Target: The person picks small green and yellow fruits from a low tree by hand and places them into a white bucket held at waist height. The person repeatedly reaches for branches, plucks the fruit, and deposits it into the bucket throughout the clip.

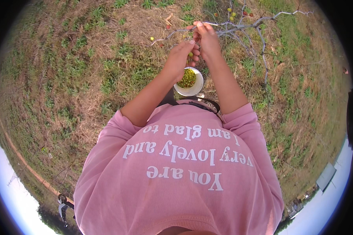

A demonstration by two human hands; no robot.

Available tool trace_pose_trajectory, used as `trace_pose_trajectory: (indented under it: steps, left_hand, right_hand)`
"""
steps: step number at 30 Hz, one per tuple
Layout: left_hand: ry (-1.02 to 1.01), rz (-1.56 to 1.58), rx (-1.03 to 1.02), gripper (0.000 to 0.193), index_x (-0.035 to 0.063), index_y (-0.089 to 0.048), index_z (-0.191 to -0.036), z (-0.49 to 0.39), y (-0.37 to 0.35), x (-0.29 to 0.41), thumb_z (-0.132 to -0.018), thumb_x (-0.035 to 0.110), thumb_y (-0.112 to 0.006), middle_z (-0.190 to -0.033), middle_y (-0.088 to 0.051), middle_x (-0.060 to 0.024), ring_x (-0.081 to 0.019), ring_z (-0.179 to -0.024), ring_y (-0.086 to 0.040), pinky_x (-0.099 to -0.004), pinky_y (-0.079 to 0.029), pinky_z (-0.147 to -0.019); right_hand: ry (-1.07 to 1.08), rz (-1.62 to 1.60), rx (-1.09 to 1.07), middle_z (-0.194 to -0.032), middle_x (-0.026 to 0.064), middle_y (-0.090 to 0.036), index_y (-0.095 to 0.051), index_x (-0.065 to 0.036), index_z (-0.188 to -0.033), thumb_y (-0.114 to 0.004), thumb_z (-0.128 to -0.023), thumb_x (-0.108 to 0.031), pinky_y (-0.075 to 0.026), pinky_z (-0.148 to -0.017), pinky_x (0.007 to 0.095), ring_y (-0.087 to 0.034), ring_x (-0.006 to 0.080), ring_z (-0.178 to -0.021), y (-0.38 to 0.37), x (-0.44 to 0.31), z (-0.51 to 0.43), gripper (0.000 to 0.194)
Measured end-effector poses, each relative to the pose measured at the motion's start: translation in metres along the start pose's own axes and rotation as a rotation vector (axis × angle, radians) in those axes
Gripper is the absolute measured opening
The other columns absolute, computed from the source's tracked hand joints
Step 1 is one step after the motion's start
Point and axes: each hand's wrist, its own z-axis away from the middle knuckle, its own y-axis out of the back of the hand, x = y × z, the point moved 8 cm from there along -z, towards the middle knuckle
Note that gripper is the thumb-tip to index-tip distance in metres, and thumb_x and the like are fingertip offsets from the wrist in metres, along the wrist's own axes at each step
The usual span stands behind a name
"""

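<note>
My right hand (208,39) pinches a thin grey thorny branch (238,27) between thumb and fingers. Just below and left of it, my left hand (181,54) curls its fingers around a small yellow-green fruit (190,54), partly hidden by the hand. Under the left hand, a white bucket (199,85) holds many small green and yellow fruits (187,78), a few reddish. Along the branch hang several yellow fruits (233,14) and a few red-brown fruits (245,13). One yellow fruit (152,38) is near the branch's left tip.
Bare side twigs (264,50) with thorns spread to the right of my hands. Dry grass and green weeds (106,73) cover the ground. A dark strap (207,101) lies at my waist. Far off are a dirt track (26,164) and what looks like a motorbike (64,205).
</note>
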Motion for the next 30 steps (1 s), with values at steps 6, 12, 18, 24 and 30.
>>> trace_pose_trajectory:
  steps: [6,12,18,24,30]
  left_hand:
    - [0.158,0.281,-0.083,0.017,0.0057,-0.05,-0.084,0.004,-0.003,-0.009,-0.091,0.021,-0.047,-0.073,-0.048,-0.0024,-0.0094,-0.057,-0.041,-0.0193,-0.029,-0.042]
    - [0.209,0.392,-0.103,0.018,0.0056,-0.048,-0.081,0.01,-0.005,-0.011,-0.091,0.021,-0.046,-0.07,-0.047,-0.0027,-0.0087,-0.053,-0.04,-0.0185,-0.027,-0.039]
    - [0.232,0.445,-0.109,0.017,0.0067,-0.045,-0.081,0.02,-0.007,-0.013,-0.091,0.02,-0.045,-0.069,-0.043,-0.0016,-0.0071,-0.05,-0.034,-0.0185,-0.024,-0.037]
    - [0.24,0.46,-0.076,0.014,0.0064,-0.045,-0.079,0.025,-0.005,-0.018,-0.088,0.017,-0.045,-0.068,-0.043,-0.0021,-0.007,-0.049,-0.033,-0.0185,-0.023,-0.037]
    - [0.448,0.499,-0.181,0.01,0.0054,-0.047,-0.082,0.058,-0.019,-0.047,-0.086,0.014,-0.046,-0.072,-0.045,-0.0017,-0.0073,-0.054,-0.037,-0.0171,-0.026,-0.038]
  right_hand:
    - [-0.007,-0.087,0.002,-0.086,0.0081,-0.066,-0.053,-0.004,-0.098,-0.046,-0.094,-0.02,-0.046,-0.061,0.0251,-0.05,0.0098,-0.062,-0.003,-0.001,0.001,0.018]
    - [0.011,-0.136,0.003,-0.086,0.0103,-0.066,-0.054,-0.003,-0.098,-0.047,-0.094,-0.018,-0.046,-0.061,0.0254,-0.051,0.0108,-0.061,-0.005,-0.002,0.005,0.017]
    - [-0.015,-0.15,0.03,-0.083,0.01,-0.065,-0.055,-0.003,-0.096,-0.048,-0.093,-0.017,-0.045,-0.06,0.0255,-0.052,0.0109,-0.061,-0.007,0.003,0.01,0.016]
    - [-0.02,-0.176,0.014,-0.083,0.0106,-0.065,-0.054,-0.002,-0.093,-0.048,-0.093,-0.017,-0.045,-0.059,0.0252,-0.051,0.0108,-0.061,-0.008,0.007,0.013,0.015]
    - [0.093,-0.285,0.007,-0.087,0.0127,-0.063,-0.052,-0.002,-0.097,-0.05,-0.093,-0.02,-0.045,-0.06,0.0246,-0.049,0.0105,-0.062,0.008,-0.016,-0.005,0.018]
